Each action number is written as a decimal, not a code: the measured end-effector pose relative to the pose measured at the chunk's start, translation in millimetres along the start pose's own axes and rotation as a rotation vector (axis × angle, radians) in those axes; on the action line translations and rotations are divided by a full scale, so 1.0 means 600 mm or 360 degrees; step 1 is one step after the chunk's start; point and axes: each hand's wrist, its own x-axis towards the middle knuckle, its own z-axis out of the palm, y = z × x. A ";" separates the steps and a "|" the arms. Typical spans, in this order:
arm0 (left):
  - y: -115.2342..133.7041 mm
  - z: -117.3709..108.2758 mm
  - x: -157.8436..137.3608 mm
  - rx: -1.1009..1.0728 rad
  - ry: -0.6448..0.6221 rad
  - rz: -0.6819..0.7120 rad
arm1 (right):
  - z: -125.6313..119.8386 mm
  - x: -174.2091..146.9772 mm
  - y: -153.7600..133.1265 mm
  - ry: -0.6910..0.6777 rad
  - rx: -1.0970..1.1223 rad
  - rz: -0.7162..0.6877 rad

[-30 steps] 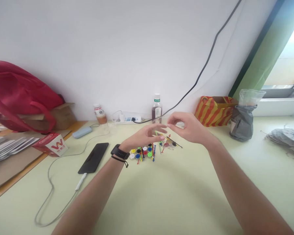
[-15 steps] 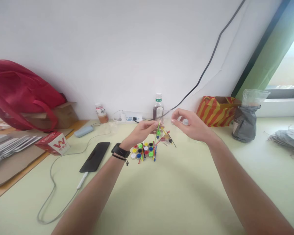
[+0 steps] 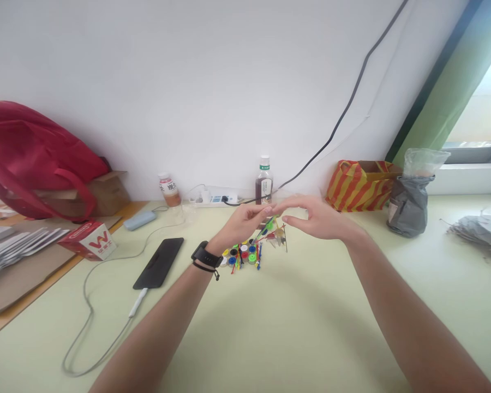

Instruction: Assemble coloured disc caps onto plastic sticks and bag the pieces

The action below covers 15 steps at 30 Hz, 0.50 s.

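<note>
A pale wall (image 3: 180, 87) backs a light green table (image 3: 303, 327). A red bag (image 3: 36, 142) rests on cartons at far left. At far right stand a striped bag (image 3: 352, 188) and, just right of it, a grey bag (image 3: 411, 204). Both hands meet in the air over the middle of the table. Left hand (image 3: 239, 224): thumb and fingers pinched together, gripping a green piece (image 3: 269, 226). Right hand (image 3: 319, 218): thumb parted from the fingers, fingertips touching those of the left hand; no grip is visible. A phone (image 3: 159, 263) lies to the left, on a cable; a red-and-white box (image 3: 88, 240) is left of it. A dark bottle (image 3: 264, 183) stands beyond the hands. Coloured discs (image 3: 244, 255) sit in rows on the table, nearer than the hands, with coloured sticks (image 3: 259, 256) among them. A small cluster (image 3: 279, 234) shows below the fingertips; its exact joints are too small to tell.
</note>
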 end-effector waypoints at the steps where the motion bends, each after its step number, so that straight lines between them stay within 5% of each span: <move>1: 0.001 -0.001 0.000 0.0008 -0.0081 -0.0037 | -0.001 0.000 0.000 0.0007 -0.0004 0.0035; 3: 0.003 -0.002 0.001 0.0016 -0.0195 -0.0106 | -0.005 0.000 -0.001 0.0064 0.0010 0.0079; 15: -0.007 -0.001 0.003 -0.0108 -0.0163 -0.0216 | -0.036 -0.007 -0.002 0.0456 -0.0135 0.0153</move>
